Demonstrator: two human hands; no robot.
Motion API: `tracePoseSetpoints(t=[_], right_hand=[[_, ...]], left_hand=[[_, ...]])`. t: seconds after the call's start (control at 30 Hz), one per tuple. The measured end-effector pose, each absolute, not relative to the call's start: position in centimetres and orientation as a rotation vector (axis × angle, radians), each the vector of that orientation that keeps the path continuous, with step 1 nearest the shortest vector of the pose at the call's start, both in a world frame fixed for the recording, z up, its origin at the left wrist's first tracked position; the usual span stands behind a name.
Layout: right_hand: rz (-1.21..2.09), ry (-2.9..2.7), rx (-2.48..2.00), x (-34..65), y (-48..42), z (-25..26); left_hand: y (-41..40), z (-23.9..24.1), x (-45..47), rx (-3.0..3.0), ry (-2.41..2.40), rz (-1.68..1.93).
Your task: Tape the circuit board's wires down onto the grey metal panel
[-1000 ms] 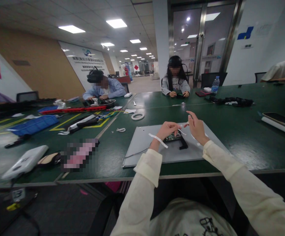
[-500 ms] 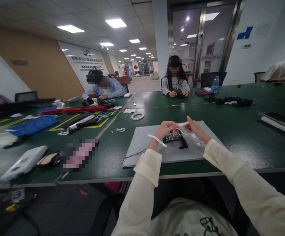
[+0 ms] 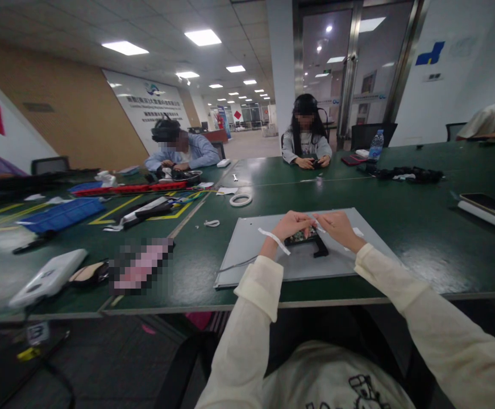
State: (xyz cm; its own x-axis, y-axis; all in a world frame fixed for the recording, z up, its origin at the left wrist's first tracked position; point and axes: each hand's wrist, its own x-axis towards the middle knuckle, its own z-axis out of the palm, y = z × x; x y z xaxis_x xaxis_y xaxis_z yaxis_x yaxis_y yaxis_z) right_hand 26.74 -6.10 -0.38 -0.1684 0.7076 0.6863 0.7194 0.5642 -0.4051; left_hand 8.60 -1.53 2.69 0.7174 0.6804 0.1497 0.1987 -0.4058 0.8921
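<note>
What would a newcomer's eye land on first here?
Most likely the left hand and right hand, close together over a circuit board on the grey panel, near the middle. Next, perhaps, the white strip across the left hand's wrist. Then the blue bin, on the table off to the left.

The black piece [image 3: 323, 249] looks matt plastic, the table [image 3: 426, 221] glossy.
</note>
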Motion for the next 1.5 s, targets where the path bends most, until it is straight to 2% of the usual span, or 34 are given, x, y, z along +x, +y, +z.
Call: tracePoseSetpoints(t=[0.23,0.37,0.57,0.7,0.93,1.1,1.37,1.5], right_hand=[[-0.022,-1.784,-1.135,27.2,-6.4,-0.2],[0.205,-1.518,-1.137,26.8,-6.9,0.3],[0.570,-1.486,-1.031,25.8,-6.6,0.1],[0.535,-1.489,-1.080,26.0,-5.9,-0.6],[0.218,-1.660,-1.289,26.8,-5.2,-1.3],[0.164,-1.683,-1.379,26.8,-4.9,-1.4],[0.332,-1.620,-1.361,27.1,-4.6,-1.6],[0.660,-1.431,-1.238,27.1,-4.1,-1.8]], left_hand=[[-0.8,2.0,8.7,1.770,0.800,0.751],[-0.3,2.1,8.4,1.561,0.820,0.914],[-0.9,2.0,8.6,1.570,0.532,0.701],[-0.9,1.6,9.0,1.682,0.510,0.715],[-0.2,1.2,9.4,1.793,0.749,0.759],[0.0,0.9,9.8,1.801,0.784,0.773],[-0.1,1.0,9.7,1.709,0.839,0.826],[-0.3,1.4,9.1,1.612,0.865,0.884]])
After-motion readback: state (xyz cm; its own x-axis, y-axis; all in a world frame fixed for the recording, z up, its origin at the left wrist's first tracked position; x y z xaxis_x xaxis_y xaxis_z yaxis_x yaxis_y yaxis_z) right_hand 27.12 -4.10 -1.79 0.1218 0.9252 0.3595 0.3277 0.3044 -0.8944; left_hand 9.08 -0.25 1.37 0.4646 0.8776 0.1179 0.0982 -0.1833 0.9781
